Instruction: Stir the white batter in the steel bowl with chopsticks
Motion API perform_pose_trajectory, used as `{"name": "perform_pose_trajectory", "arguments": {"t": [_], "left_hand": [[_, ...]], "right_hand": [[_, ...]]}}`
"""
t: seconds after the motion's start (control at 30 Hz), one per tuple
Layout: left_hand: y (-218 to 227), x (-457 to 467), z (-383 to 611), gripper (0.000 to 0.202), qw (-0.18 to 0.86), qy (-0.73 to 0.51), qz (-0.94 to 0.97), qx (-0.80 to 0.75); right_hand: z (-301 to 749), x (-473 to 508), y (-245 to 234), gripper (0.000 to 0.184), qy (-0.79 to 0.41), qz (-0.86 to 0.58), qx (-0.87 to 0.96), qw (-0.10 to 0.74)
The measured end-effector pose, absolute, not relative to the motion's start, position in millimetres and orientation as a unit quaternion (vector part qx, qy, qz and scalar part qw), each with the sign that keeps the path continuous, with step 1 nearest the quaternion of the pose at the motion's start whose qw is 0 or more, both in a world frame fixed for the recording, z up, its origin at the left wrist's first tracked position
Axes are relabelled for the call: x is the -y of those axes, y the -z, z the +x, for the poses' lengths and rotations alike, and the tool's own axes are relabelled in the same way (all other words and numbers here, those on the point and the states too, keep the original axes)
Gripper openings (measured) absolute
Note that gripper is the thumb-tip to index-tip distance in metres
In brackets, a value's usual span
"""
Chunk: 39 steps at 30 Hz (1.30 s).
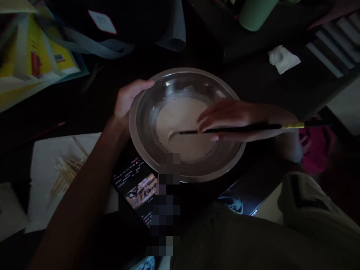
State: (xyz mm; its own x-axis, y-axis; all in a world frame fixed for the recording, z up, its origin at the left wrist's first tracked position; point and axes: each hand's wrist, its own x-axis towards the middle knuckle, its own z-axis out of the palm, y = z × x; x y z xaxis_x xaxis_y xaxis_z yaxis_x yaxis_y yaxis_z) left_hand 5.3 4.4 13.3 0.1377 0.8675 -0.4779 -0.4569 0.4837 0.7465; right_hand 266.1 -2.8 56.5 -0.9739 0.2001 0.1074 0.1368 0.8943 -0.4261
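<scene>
Gripping — left hand (126,98) on bowl (143,116), right hand (232,115) on dark stick (247,128), its tip indistinct in pale liquid (181,116).

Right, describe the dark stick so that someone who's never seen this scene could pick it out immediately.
Find the large metal bowl of pale liquid near the centre. Over it, the right hand holds the dark stick, tip at the liquid. Unlike the pale sticks on the white sheet at left, it bears a gold band.
</scene>
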Motion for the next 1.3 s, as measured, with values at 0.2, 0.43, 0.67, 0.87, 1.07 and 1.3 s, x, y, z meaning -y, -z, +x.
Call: {"name": "perform_pose_trajectory", "arguments": {"t": [0.2, 0.43, 0.67, 0.87, 1.07, 1.3], "left_hand": [[-14.2, -3.2, 5.6, 0.034, 0.710, -0.456, 0.198, -0.498], [-14.2, -2.7, 4.2, 0.036, 0.723, -0.451, 0.186, -0.490], [-16.6, -1.2, 7.3, 0.034, 0.719, -0.455, 0.198, -0.486], [-10.8, -4.9, 2.1, 0.028, 0.719, -0.461, 0.193, -0.483], [-12.9, -2.5, 6.1, 0.032, 0.720, -0.459, 0.219, -0.472], [-12.3, -4.7, 5.6, 0.033, 0.706, -0.468, 0.197, -0.494]], "right_hand": [[295.2, -4.4, -84.4, 0.029, -0.160, -0.178, 0.971, 0.008], [268.2, 2.7, -67.6, 0.025, -0.221, -0.061, 0.972, 0.049], [302.0, -2.4, -90.1, 0.027, -0.159, -0.197, 0.967, -0.002], [269.2, 5.0, -74.4, 0.024, -0.264, -0.031, 0.964, -0.006], [288.6, 0.4, -82.2, 0.028, -0.144, -0.172, 0.975, 0.008], [273.5, 1.4, -66.9, 0.026, -0.222, -0.033, 0.974, 0.039]]}}
